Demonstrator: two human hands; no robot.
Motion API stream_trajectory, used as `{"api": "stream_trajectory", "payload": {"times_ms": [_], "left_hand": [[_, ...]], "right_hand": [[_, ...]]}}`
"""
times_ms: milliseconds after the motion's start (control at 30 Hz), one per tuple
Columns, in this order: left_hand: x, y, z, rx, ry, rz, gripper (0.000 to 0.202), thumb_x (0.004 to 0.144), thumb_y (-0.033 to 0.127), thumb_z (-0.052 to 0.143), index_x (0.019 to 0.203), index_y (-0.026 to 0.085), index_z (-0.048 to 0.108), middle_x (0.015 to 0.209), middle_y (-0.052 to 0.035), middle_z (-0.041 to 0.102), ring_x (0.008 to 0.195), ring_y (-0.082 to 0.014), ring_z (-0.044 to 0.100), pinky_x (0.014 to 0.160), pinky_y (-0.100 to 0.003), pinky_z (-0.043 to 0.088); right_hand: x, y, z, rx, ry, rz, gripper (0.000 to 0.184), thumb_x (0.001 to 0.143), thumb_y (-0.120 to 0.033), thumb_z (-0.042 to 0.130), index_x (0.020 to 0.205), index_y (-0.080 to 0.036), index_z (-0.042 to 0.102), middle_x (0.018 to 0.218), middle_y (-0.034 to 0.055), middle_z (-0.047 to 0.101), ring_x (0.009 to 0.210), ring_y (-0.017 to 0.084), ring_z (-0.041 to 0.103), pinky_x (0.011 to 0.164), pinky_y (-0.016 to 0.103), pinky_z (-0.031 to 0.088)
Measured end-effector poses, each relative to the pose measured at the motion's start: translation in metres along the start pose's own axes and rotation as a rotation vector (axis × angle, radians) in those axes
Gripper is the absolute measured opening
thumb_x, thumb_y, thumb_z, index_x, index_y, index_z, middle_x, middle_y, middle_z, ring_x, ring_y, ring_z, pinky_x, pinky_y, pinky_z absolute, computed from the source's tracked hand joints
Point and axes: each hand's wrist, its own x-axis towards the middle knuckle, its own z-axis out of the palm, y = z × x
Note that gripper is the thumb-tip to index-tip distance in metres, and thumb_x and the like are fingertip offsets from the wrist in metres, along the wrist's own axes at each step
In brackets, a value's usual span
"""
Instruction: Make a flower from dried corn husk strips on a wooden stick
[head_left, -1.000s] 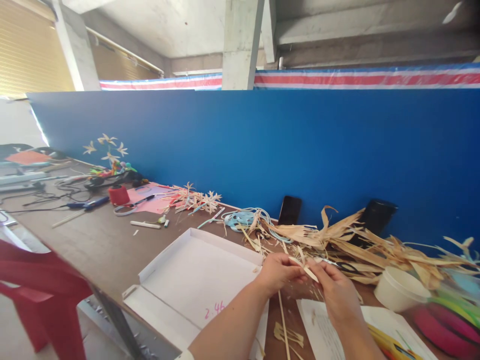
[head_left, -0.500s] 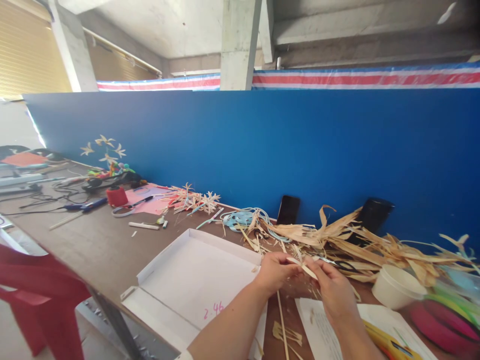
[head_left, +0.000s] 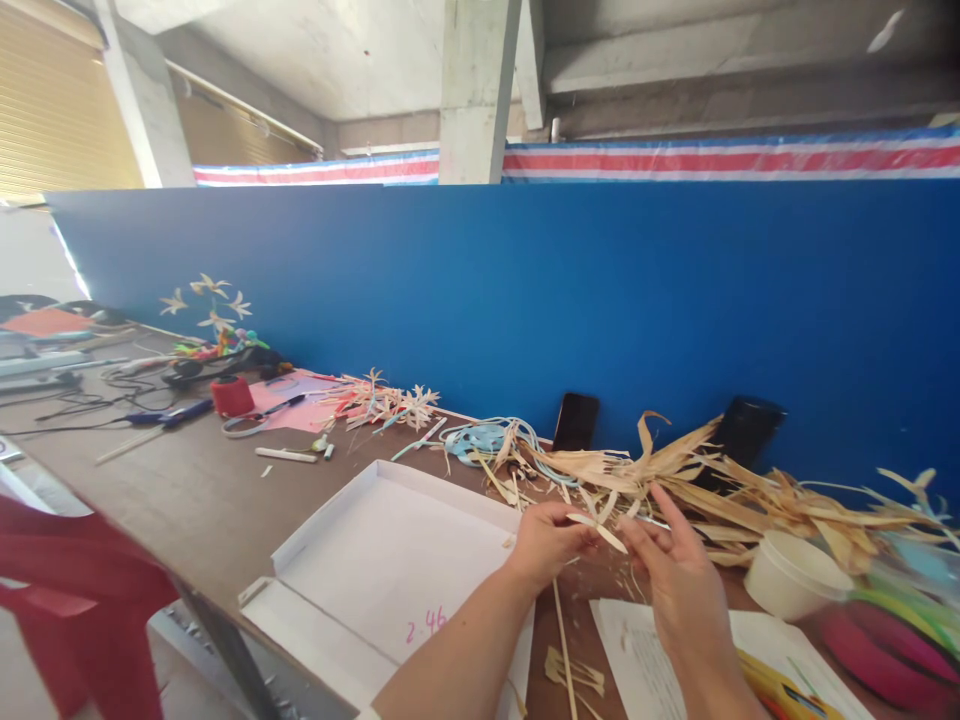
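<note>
My left hand (head_left: 551,540) pinches a small pale flower with narrow pointed petals (head_left: 600,530), which looks made of dried husk. Just right of it is my right hand (head_left: 675,570), its index finger raised and its fingers apart. The right thumb is close to the petals; I cannot tell whether it touches them. Behind both hands lies a heap of dried husk strips (head_left: 810,505). Below the left hand, a thin stick (head_left: 564,650) lies on the table beside a few husk scraps (head_left: 574,670).
An open white box (head_left: 390,550) lies left of my hands. To the right are a white cup (head_left: 795,575), printed paper (head_left: 630,650), a yellow tool (head_left: 780,690) and a pink round object (head_left: 870,650). Two phones (head_left: 576,422) lean on the blue partition (head_left: 480,290). Finished-looking flowers (head_left: 394,400) lie farther left.
My right hand has let go of the flower and drawn slightly right, its index finger lifting. The flower's petals now show spread in my left hand, which has hardly moved.
</note>
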Motion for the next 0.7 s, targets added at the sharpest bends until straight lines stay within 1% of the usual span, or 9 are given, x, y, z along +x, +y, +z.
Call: {"api": "stream_trajectory", "payload": {"times_ms": [33,67,100,133,200,233,300,533,700], "left_hand": [[-0.0003,0.0012,0.0004,-0.008,0.003,-0.003,0.021,0.055,0.028,0.073,0.065,0.010,0.068,0.058,-0.0030,0.063,0.051,-0.0100,0.053,0.055,-0.023,0.045],[-0.0006,0.0021,0.0008,-0.014,0.004,-0.007,0.021,0.054,0.028,0.073,0.065,0.010,0.068,0.057,-0.0029,0.063,0.051,-0.0099,0.053,0.055,-0.023,0.045],[-0.0009,0.0028,0.0012,-0.018,0.006,-0.011,0.022,0.054,0.028,0.073,0.066,0.010,0.069,0.057,-0.0029,0.063,0.051,-0.0099,0.053,0.055,-0.023,0.045],[-0.0012,0.0032,0.0015,-0.020,0.011,-0.013,0.022,0.054,0.028,0.073,0.066,0.010,0.069,0.057,-0.0030,0.063,0.051,-0.0100,0.053,0.055,-0.023,0.045],[-0.0017,0.0028,0.0021,-0.015,0.029,-0.017,0.022,0.054,0.028,0.073,0.066,0.010,0.069,0.057,-0.0032,0.063,0.050,-0.0101,0.053,0.055,-0.023,0.045],[-0.0018,0.0022,0.0023,-0.009,0.039,-0.018,0.022,0.054,0.028,0.073,0.066,0.010,0.069,0.057,-0.0033,0.062,0.050,-0.0102,0.053,0.055,-0.023,0.045],[-0.0018,0.0008,0.0026,-0.003,0.045,-0.013,0.023,0.054,0.028,0.073,0.067,0.010,0.069,0.056,-0.0033,0.062,0.050,-0.0106,0.053,0.055,-0.023,0.046],[-0.0010,0.0001,0.0029,0.012,0.075,-0.007,0.023,0.052,0.027,0.075,0.067,0.010,0.068,0.057,-0.0034,0.062,0.052,-0.0123,0.056,0.057,-0.026,0.048],[-0.0007,-0.0041,0.0016,0.016,0.055,0.008,0.023,0.053,0.027,0.074,0.069,0.011,0.068,0.060,-0.0038,0.063,0.055,-0.0139,0.058,0.060,-0.028,0.050]], "right_hand": [[-0.0003,-0.0010,0.0010,0.038,-0.006,0.016,0.080,0.065,-0.033,0.071,0.135,-0.028,0.033,0.074,-0.0035,0.065,0.061,0.010,0.054,0.049,0.018,0.040],[-0.0002,-0.0014,0.0017,0.068,-0.019,0.045,0.081,0.064,-0.032,0.071,0.135,-0.029,0.031,0.074,-0.0035,0.065,0.061,0.010,0.054,0.049,0.017,0.040],[0.0002,-0.0011,0.0021,0.093,-0.027,0.081,0.077,0.064,-0.031,0.072,0.132,-0.028,0.037,0.074,-0.0030,0.065,0.061,0.010,0.055,0.048,0.016,0.040],[0.0009,-0.0005,0.0022,0.111,-0.027,0.116,0.068,0.063,-0.032,0.073,0.125,-0.025,0.046,0.074,-0.0024,0.065,0.061,0.010,0.055,0.048,0.016,0.040],[0.0022,0.0010,0.0020,0.132,-0.006,0.166,0.046,0.060,-0.032,0.075,0.102,-0.020,0.061,0.073,-0.0008,0.065,0.062,0.010,0.055,0.049,0.015,0.040],[0.0026,0.0016,0.0019,0.140,0.008,0.179,0.038,0.059,-0.032,0.076,0.092,-0.018,0.063,0.073,-0.0002,0.065,0.064,0.010,0.056,0.049,0.015,0.040],[0.0026,0.0019,0.0018,0.150,0.025,0.186,0.032,0.057,-0.033,0.077,0.082,-0.017,0.063,0.073,0.0000,0.065,0.065,0.011,0.056,0.049,0.015,0.041],[0.0004,0.0011,0.0035,0.154,0.029,0.215,0.032,0.054,-0.032,0.078,0.080,-0.021,0.063,0.075,-0.0042,0.063,0.059,0.008,0.052,0.048,0.015,0.040],[-0.0003,0.0018,0.0047,0.091,0.016,0.194,0.033,0.055,-0.034,0.077,0.081,-0.020,0.063,0.076,-0.0024,0.063,0.060,0.010,0.053,0.045,0.017,0.039]]}}
